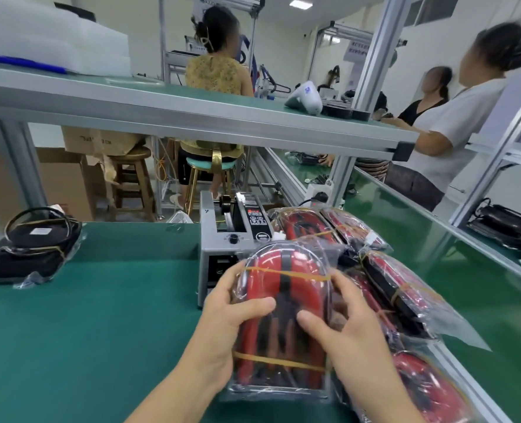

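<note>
Although both forearms run off the bottom edge and most fingers are hidden behind plastic, the grip is plain. The left hand (231, 319) holds the left side of the bagged cable bundle (286, 288), thumb laid across its front. The right hand (350, 334) clasps the right side the same way, thumb on the front and fingers curled round the edge. The bundle of red and black leads in a clear bag, bound by two yellow rubber bands (283, 361), stands upright between the hands. It is over the near part of the green mat (85, 315); whether its lower edge touches the mat cannot be told.

Just right of the right hand, another red bundle (430, 392) is blurred and cut by the frame. The pile of bagged bundles (396, 288) crowds that side up to the table's metal edge. To the left the mat lies bare and wide.

Behind the held bundle, which covers its lower front, stands a grey machine (219, 239) with a dial and a black panel. A black bagged cable (30, 245) lies at the far left edge of the mat. An upper shelf (192, 117) crosses the view above. Beyond it a seated person (216, 68) faces away, and two people (454, 117) stand at the right.
</note>
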Demonstrator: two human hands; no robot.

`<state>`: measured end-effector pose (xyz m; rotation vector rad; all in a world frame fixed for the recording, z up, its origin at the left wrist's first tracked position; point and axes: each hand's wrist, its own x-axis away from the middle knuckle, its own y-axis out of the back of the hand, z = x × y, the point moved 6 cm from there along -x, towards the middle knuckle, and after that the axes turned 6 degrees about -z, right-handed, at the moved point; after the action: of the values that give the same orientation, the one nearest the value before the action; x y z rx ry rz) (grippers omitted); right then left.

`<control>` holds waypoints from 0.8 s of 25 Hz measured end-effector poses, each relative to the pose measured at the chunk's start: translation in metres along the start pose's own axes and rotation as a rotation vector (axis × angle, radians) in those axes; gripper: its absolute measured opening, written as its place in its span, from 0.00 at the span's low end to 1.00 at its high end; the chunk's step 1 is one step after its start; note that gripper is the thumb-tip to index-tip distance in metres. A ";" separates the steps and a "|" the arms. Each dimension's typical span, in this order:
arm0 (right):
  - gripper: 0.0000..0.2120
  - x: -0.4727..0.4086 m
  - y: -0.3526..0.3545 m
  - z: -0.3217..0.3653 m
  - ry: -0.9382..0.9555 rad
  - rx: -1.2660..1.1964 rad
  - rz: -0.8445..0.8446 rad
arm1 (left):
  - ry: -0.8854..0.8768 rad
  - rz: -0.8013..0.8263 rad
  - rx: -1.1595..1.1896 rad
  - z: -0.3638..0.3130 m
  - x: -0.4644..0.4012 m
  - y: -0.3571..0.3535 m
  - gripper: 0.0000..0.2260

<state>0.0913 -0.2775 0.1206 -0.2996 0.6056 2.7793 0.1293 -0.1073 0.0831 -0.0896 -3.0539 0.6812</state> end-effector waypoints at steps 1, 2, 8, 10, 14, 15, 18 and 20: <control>0.32 0.008 -0.011 -0.001 0.007 -0.040 0.013 | -0.022 0.003 -0.008 -0.006 0.006 0.010 0.32; 0.32 0.014 -0.021 0.000 0.013 -0.068 0.029 | -0.043 0.012 -0.021 -0.011 0.013 0.019 0.34; 0.31 0.033 -0.065 0.009 0.117 -0.088 0.202 | -0.186 -0.015 -0.068 -0.028 0.033 0.061 0.32; 0.28 0.033 -0.067 0.017 0.134 -0.091 0.236 | -0.212 -0.006 -0.080 -0.029 0.037 0.067 0.32; 0.24 0.030 -0.065 0.038 0.200 -0.114 0.216 | -0.253 0.037 -0.148 -0.025 0.042 0.069 0.32; 0.22 0.029 -0.064 0.044 0.217 -0.127 0.199 | -0.260 0.044 -0.167 -0.025 0.044 0.067 0.32; 0.11 0.023 -0.058 0.055 0.249 -0.106 0.106 | -0.305 0.058 -0.234 -0.029 0.047 0.065 0.31; 0.04 0.021 -0.056 0.061 0.274 -0.071 0.080 | -0.322 0.071 -0.265 -0.034 0.049 0.065 0.31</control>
<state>0.0804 -0.1973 0.1481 -0.6939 0.5927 2.8634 0.0850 -0.0311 0.0856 -0.0997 -3.4509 0.3130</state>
